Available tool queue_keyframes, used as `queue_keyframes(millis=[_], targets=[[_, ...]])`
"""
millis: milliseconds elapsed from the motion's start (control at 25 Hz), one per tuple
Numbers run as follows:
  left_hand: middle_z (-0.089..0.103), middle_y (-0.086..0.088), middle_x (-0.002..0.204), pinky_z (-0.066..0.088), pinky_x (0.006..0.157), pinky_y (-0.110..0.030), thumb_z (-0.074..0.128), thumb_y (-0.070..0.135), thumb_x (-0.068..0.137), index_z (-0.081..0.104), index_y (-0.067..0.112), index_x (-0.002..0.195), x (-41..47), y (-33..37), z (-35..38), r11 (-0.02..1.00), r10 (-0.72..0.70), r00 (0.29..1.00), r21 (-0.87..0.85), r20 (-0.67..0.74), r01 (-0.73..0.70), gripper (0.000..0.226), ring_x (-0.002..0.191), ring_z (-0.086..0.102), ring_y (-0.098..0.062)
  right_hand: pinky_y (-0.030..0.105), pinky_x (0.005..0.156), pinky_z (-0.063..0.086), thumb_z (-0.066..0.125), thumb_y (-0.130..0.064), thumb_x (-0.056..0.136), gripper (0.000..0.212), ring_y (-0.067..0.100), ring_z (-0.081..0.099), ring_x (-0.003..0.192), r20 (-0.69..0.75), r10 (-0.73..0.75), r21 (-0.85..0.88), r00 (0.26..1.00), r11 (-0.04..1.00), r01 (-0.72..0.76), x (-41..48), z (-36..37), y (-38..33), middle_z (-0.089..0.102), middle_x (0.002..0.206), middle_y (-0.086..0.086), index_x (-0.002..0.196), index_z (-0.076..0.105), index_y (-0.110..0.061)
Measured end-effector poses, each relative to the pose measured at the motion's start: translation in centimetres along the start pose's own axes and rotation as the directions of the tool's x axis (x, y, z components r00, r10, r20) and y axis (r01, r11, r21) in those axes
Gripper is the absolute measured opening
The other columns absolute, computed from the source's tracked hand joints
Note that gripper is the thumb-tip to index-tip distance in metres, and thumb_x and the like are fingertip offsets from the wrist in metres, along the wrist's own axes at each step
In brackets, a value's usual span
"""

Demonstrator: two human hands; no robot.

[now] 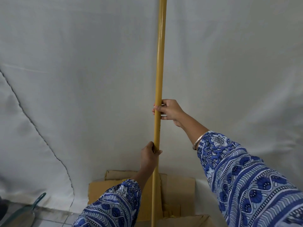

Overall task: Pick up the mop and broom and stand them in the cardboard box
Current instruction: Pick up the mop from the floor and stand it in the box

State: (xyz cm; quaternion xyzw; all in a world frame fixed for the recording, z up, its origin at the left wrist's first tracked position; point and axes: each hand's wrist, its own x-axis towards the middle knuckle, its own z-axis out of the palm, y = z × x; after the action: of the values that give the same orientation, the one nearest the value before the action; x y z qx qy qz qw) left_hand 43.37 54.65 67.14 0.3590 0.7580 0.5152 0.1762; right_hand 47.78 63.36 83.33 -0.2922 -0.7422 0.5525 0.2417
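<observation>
A long yellow pole [159, 63] stands nearly upright in the middle of the view, running from the top edge down into the open cardboard box [178, 185] at the bottom. Its head is hidden, so I cannot tell if it is the mop or the broom. My right hand [168, 111] is wrapped around the pole at mid-height. My left hand [150, 155] grips it lower down, just above the box. Both arms wear blue patterned sleeves.
A white cloth backdrop [82, 79] hangs behind the box. At the bottom left a teal handle with a loop end [38, 200] lies slanted over the tiled floor [52, 218].
</observation>
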Motion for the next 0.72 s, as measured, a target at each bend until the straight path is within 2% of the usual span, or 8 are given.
queue_keyframes(millis=[120, 200, 280, 440, 560, 640, 720], targets=[[0.045, 0.006, 0.067, 0.038, 0.052, -0.014, 0.064, 0.011, 0.085, 0.048, 0.009, 0.08, 1.6, 0.4, -0.3, 1.0, -0.012, 0.999, 0.022, 0.036, 0.011, 0.017, 0.06, 0.045, -0.007, 0.046, 0.096, 0.05, 0.057, -0.009, 0.089, 0.031, 0.029, 0.064, 0.102, -0.042, 0.023, 0.011, 0.999, 1.0, -0.022, 1.3, 0.0, -0.3, 0.066, 0.112, 0.022, 0.118, 0.056, 0.003], [0.043, 0.007, 0.066, 0.035, 0.05, -0.013, 0.065, 0.012, 0.084, 0.044, 0.013, 0.072, 2.7, 1.0, -0.3, 0.998, -0.015, 0.998, 0.057, 0.057, 0.012, 0.024, 0.058, 0.043, -0.004, 0.048, 0.098, 0.049, 0.058, -0.008, 0.088, 0.034, 0.031, 0.063, 0.109, -0.061, 0.038, 0.023, 0.997, 0.999, -0.037, 2.2, -0.2, -0.4, 0.065, 0.114, 0.022, 0.12, 0.054, 0.003], [0.044, 0.007, 0.065, 0.035, 0.05, -0.014, 0.066, 0.013, 0.083, 0.041, 0.016, 0.066, 3.5, 1.3, -0.3, 0.996, -0.017, 0.998, 0.085, 0.068, 0.011, 0.031, 0.06, 0.046, -0.009, 0.045, 0.097, 0.049, 0.058, -0.008, 0.088, 0.033, 0.03, 0.062, 0.11, -0.064, 0.046, 0.03, 0.997, 0.999, -0.044, 2.8, -0.5, -0.4, 0.065, 0.115, 0.021, 0.12, 0.055, 0.002], [0.054, -0.005, 0.078, 0.045, 0.065, -0.027, 0.069, 0.015, 0.081, 0.049, 0.008, 0.074, 3.5, 0.8, -0.4, 0.993, -0.057, 0.995, 0.104, 0.077, 0.049, 0.022, 0.076, 0.052, -0.019, 0.044, 0.096, 0.047, 0.06, -0.009, 0.087, 0.041, 0.023, 0.059, 0.103, -0.058, 0.069, 0.017, 0.996, 0.998, -0.069, 2.8, -0.6, -0.1, 0.061, 0.125, 0.019, 0.126, 0.05, 0.0], [0.054, -0.004, 0.076, 0.044, 0.068, -0.027, 0.067, 0.015, 0.082, 0.05, 0.009, 0.071, 3.2, 1.0, -0.7, 0.992, -0.047, 0.995, 0.117, 0.09, 0.036, 0.022, 0.077, 0.051, -0.018, 0.045, 0.099, 0.046, 0.061, -0.009, 0.086, 0.047, 0.026, 0.057, 0.114, -0.063, 0.067, 0.012, 0.996, 0.998, -0.066, 2.5, -0.7, -0.2, 0.058, 0.13, 0.018, 0.13, 0.046, -0.001], [0.055, -0.006, 0.082, 0.045, 0.067, -0.025, 0.067, 0.015, 0.083, 0.057, 0.005, 0.082, 3.1, 1.5, -0.8, 0.995, -0.039, 0.996, 0.097, 0.08, 0.031, 0.014, 0.078, 0.052, -0.018, 0.046, 0.101, 0.044, 0.062, -0.009, 0.085, 0.053, 0.027, 0.053, 0.122, -0.079, 0.061, 0.015, 0.995, 0.998, -0.06, 2.4, -0.6, -0.5, 0.055, 0.133, 0.017, 0.134, 0.042, -0.002], [0.057, -0.009, 0.091, 0.046, 0.066, -0.023, 0.066, 0.015, 0.083, 0.06, -0.001, 0.1, 2.7, 1.7, -0.9, 0.996, -0.034, 0.998, 0.08, 0.057, 0.029, 0.024, 0.082, 0.054, -0.019, 0.046, 0.102, 0.044, 0.063, -0.01, 0.085, 0.063, 0.028, 0.05, 0.125, -0.119, 0.042, 0.022, 0.992, 0.999, -0.04, 2.1, -0.4, -0.6, 0.05, 0.137, 0.017, 0.139, 0.034, -0.004]])
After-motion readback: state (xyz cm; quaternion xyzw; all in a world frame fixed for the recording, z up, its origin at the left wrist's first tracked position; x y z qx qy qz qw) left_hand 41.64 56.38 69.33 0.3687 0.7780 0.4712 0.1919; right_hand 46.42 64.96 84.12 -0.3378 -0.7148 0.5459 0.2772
